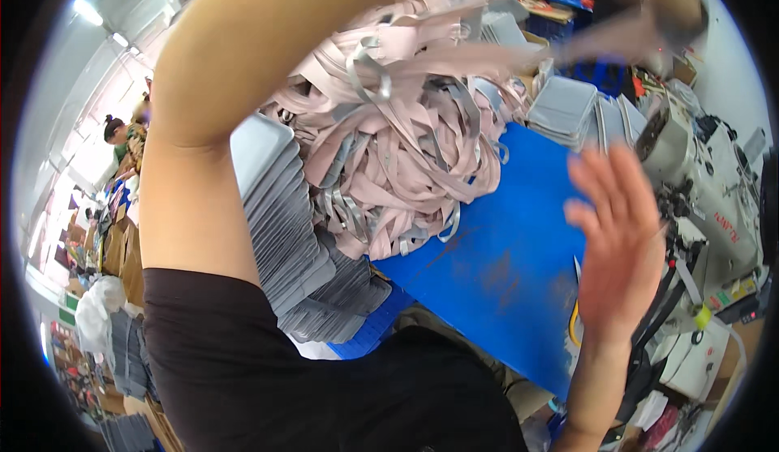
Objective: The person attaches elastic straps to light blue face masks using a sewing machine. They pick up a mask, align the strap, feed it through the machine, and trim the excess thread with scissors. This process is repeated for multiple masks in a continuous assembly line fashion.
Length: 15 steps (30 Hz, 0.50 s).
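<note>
A large tangled heap of pale pink and grey fabric strips (406,144) lies on a blue tabletop (495,265). My left arm arches over the top of the view, and my left hand (677,2) is at the far upper right, smeared by motion. A pink strip (613,40) stretches through the air from the heap to that hand, which appears closed on it; the fingers themselves are blurred. My right hand (621,241) is raised over the table's right side, fingers spread, holding nothing. Beside its wrist lie scissors with a yellow handle (574,324), partly hidden.
Left of the heap, grey flat padded pieces (284,217) stand stacked in a long row over a blue crate (369,322). More grey pieces (561,107) are piled behind the table. A sewing machine (710,184) stands on the right. Another person (122,135) is far left.
</note>
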Available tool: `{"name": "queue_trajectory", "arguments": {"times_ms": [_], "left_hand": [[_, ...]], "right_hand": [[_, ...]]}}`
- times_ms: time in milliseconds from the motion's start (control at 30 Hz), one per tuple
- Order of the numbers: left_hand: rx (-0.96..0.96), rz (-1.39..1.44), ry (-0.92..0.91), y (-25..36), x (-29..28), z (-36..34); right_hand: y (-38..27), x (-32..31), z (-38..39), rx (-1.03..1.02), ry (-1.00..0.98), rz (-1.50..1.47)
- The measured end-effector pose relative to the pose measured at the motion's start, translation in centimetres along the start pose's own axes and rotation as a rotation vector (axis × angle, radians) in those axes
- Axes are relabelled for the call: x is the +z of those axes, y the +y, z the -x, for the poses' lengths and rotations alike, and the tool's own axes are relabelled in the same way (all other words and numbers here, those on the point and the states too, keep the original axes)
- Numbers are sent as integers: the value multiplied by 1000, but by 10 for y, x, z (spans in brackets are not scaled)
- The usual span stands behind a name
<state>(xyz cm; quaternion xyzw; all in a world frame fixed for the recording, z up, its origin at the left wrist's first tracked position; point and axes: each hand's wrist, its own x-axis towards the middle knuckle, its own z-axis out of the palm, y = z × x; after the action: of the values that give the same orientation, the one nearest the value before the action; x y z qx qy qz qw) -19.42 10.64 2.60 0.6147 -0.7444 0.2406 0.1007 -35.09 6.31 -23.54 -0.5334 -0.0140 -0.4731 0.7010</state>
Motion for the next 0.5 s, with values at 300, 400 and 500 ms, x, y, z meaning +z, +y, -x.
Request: {"name": "queue_trajectory", "arguments": {"times_ms": [300,400,500], "left_hand": [[208,71,-47,-73,111,75],[55,-214,-502,-112,112,117],[-5,26,-249,-150,96,128]], "right_hand": [[6,-17,-46,11,219,-525],[2,-45,-40,-42,93,-668],[-6,-66,-34,-37,194,-702]]}}
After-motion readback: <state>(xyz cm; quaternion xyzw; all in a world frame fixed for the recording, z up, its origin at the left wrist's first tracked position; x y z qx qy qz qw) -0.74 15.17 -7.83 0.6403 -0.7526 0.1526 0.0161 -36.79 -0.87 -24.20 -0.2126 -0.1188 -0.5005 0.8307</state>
